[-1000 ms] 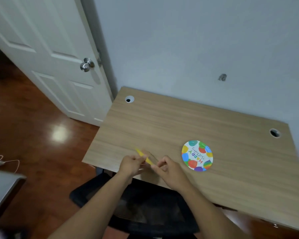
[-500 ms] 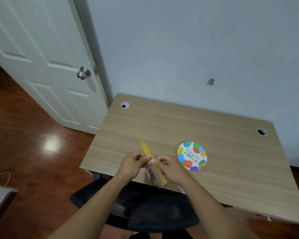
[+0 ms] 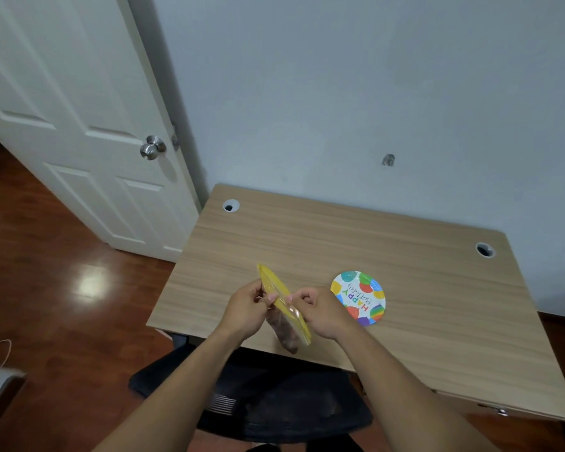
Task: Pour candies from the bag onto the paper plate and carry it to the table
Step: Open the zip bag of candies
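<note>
Both hands have a pinching grip on the bag (image 3: 282, 300): the left hand (image 3: 247, 309) closes thumb and fingertips on one side of its yellow top strip, and the right hand (image 3: 320, 313) closes thumb and fingertips on the opposite side, so the strip runs as a slanted line between them. The bag hangs in the air above the near edge of the table (image 3: 307, 249), clear of the wood, its lower part drooping below the hands and showing brownish contents through clear plastic; whether the top is sealed or parted cannot be told. Taking the bag as the landmark, the paper plate (image 3: 358, 298) lies just to its right, flat on the table, printed with coloured balloons and the word HAPPY, and no candies are on it. The right hand is near the plate's left rim but apart from it. Farther from the bag, two round cable holes sit in the table's far corners, one to the left (image 3: 231, 206) and one to the right (image 3: 485, 250). Below the bag a black chair (image 3: 258, 402) stands tucked under the table's near edge. Well to the bag's left is a white door (image 3: 79, 125) with a metal knob (image 3: 152, 147), above a glossy wooden floor (image 3: 46, 288).
</note>
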Available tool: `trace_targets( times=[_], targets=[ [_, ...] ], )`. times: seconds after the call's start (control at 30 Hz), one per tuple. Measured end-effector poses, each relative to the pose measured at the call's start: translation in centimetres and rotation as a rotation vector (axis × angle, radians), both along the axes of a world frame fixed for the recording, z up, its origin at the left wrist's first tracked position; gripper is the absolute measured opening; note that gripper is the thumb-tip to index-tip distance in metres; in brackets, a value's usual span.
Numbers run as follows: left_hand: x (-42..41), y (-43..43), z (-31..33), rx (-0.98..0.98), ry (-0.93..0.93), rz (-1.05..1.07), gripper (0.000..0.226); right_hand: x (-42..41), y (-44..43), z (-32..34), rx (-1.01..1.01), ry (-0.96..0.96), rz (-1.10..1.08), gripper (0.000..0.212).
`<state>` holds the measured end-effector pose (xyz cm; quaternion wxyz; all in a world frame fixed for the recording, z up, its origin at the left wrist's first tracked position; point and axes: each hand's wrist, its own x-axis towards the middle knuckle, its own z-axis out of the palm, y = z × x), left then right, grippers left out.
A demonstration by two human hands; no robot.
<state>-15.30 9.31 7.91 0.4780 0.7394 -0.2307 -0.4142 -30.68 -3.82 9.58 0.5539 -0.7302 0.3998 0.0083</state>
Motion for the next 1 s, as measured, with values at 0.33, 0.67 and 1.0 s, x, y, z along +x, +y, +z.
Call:
trace_targets(
  times=[0.33, 0.67, 1.0],
  targets=[
    [0.8, -0.7, 0.9, 0.056, 0.030, 0.023, 0.014, 0.8, -0.8, 0.9, -0.155, 0.024, 0.010, 0.025],
    [1.0, -1.5, 3.9, 0.054, 0.227, 0.024, 0.014, 0.6, -2.0, 1.7, -0.242, 0.095, -0.043, 0.028],
    [2.2, -1.9, 8.2, 0.354, 0.088, -0.036, 0.031, -1.6, -6.0, 3.3, -0.545, 0.234, -0.043, 0.025]
  ],
)
